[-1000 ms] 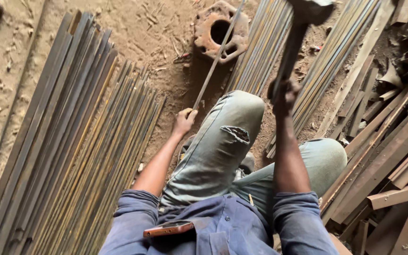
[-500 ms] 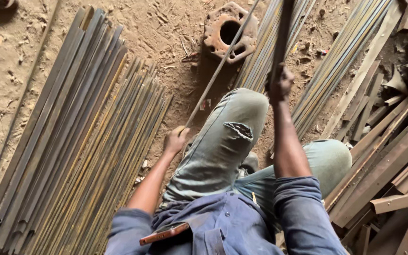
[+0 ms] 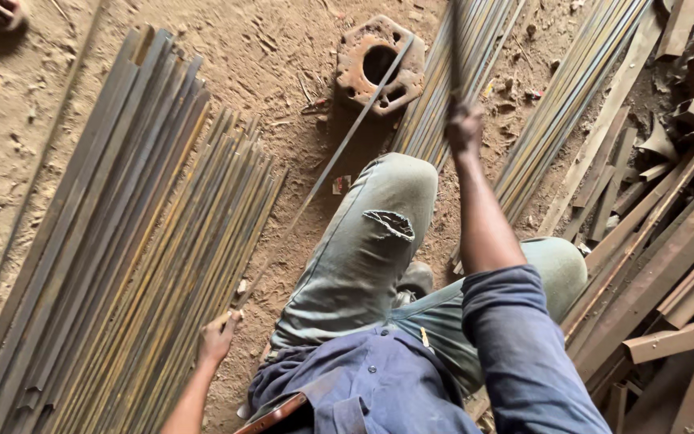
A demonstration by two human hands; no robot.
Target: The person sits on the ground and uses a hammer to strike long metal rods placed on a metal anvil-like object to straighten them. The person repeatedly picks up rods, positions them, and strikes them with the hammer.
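Right hand [image 3: 464, 128] was raised and closed around a dark, blurred handle [image 3: 453, 48] that ran up out of view. Left hand [image 3: 218, 337] gripped the near end of a thin metal strip [image 3: 327, 169], which slanted across the dirt floor [image 3: 275, 56] and over a rusty perforated metal block [image 3: 379, 64]. Bundled steel rods [image 3: 122, 241] lay just left of that hand.

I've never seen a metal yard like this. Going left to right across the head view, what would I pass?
Big bundle of flat bars → left hand gripping a thin strip → bent knee in torn jeans → right hand on a raised handle → rusty scrap pile.
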